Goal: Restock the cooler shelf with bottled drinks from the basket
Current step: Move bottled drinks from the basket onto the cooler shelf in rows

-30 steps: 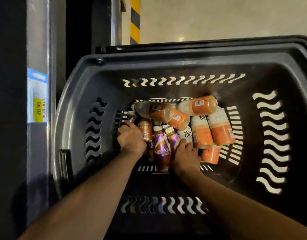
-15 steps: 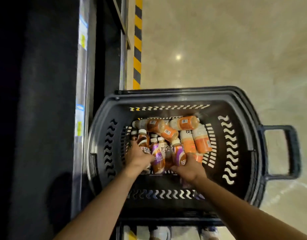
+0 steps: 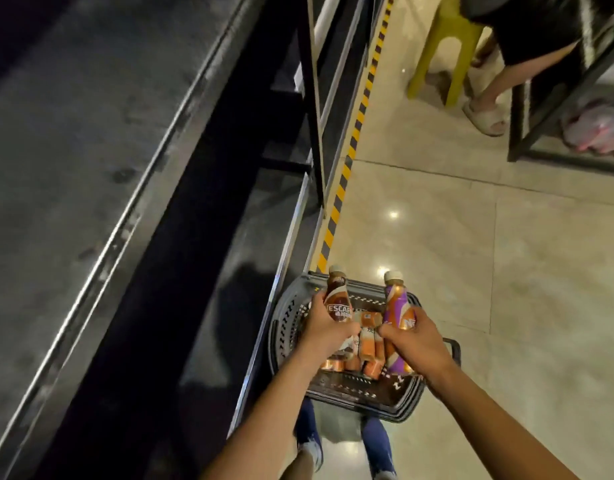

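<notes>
My left hand [image 3: 328,332] grips a brown coffee bottle [image 3: 337,299], held upright above the dark plastic basket [image 3: 284,327]. In my right hand [image 3: 414,341] is a purple and orange coffee bottle [image 3: 395,306], also upright, and a second purple bottle [image 3: 397,362] shows under the same hand. Several orange-labelled bottles [image 3: 367,351] lie in the basket between my hands. The dark cooler [image 3: 125,168] fills the left side of the view; its shelf is too dark to make out.
A yellow and black hazard strip [image 3: 350,157] runs along the cooler's base on the tiled floor [image 3: 471,254]. Far right, another person's legs [image 3: 489,95] stand by a yellow stool [image 3: 444,46] and a black metal rack [image 3: 558,116].
Both hands came up out of the basket, each with a bottle. The camera has risen and tilted up, so the basket looks small and the cooler front and aisle are in view.
</notes>
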Demonstrator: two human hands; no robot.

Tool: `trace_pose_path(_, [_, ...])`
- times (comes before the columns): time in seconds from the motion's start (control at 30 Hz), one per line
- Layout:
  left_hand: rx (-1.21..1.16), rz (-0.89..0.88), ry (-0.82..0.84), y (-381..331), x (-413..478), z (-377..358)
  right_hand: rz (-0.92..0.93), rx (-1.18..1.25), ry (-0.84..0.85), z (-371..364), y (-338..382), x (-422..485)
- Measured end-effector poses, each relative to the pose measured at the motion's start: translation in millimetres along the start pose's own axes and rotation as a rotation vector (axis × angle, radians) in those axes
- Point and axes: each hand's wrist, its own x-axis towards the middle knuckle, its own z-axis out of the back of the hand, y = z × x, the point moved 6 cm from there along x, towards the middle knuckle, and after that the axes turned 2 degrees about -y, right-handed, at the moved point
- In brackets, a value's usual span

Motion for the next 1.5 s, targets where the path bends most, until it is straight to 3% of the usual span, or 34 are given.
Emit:
trace_pose_path(0.27, [-0.261, -0.221, -0.209, -68, -182, 50, 0.283, -0.018, 0.100, 25, 99, -132])
trace_pose_path(0.7, [-0.515, -0.391, -0.729, -11, -443, 116, 0.713, -0.162, 0.545, -50, 148, -347])
trace_pose_path(0.93, [-0.585, -0.455, -1.017, 73, -602, 147, 0.830, -0.211, 0.792, -104, 113, -501])
trace_pose_path(1.23, [-0.623, -0.453, -1.304, 231, -805, 157, 0.936, -0.260, 1.140, -180, -10, -717])
trace_pose_path(1.5, [-0.608, -0.444, -1.531, 332, -926, 170, 0.971, -0.250, 1.303, -229, -86, -850])
